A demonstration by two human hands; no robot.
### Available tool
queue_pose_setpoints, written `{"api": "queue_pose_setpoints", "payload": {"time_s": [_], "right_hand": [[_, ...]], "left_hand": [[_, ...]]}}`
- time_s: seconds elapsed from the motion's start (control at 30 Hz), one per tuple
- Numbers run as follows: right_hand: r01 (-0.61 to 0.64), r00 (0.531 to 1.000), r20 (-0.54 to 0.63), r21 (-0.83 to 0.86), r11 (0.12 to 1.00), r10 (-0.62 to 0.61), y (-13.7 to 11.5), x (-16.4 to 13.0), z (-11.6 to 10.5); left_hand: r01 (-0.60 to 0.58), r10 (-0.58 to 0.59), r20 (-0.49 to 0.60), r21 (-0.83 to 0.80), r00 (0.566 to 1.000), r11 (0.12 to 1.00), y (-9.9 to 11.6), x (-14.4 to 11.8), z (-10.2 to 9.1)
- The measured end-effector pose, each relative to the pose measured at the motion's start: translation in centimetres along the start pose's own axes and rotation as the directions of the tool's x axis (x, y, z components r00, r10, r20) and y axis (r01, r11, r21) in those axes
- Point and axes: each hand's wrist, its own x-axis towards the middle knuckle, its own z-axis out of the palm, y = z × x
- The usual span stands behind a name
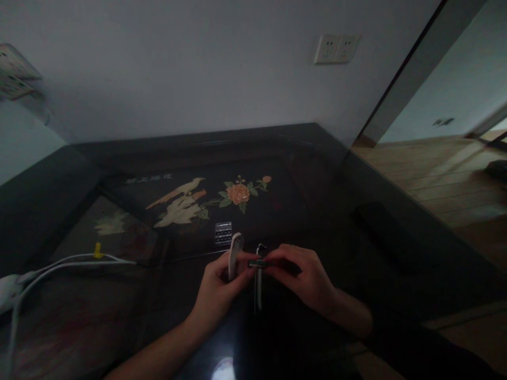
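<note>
A: What are the hands on?

B: The left hand (222, 287) has its grip closed round a slim white oblong device (234, 256), held upright above the near edge of the dark glossy tabletop (119, 316). The right hand (307, 277) pinches a small dark clip-like piece (257, 264) just beside it, with a pale strap (259, 290) hanging down below.

A: Anything crowding them?

B: Behind the hands lies a black lacquered panel painted with a bird and an orange flower (206, 203). White cables with a yellow tag (79, 261) run along the left, well apart. A white double wall socket (336, 48) sits high on the wall. It is too dim to tell what the clip is.
</note>
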Motion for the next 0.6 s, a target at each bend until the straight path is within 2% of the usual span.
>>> {"api": "queue_pose_setpoints", "payload": {"time_s": [0.37,0.5,0.6], "right_hand": [[0.095,0.994,-0.041,-0.056,0.994,-0.098,0.31,0.18,0.04],[0.172,0.985,-0.004,-0.045,0.984,-0.173,0.69,0.26,-0.08],[0.195,0.981,-0.002,-0.056,0.979,-0.195,0.9,0.6,-0.62]], "left_hand": [[0.011,-0.011,-0.024,0.013,1.0,1.0,-0.29,0.08,0.07],[0.007,-0.007,-0.017,0.018,1.0,1.0,-0.13,-0.06,0.11],[0.055,-0.055,0.0,-0.036,0.998,0.998,-0.15,-0.3,0.08]]}}
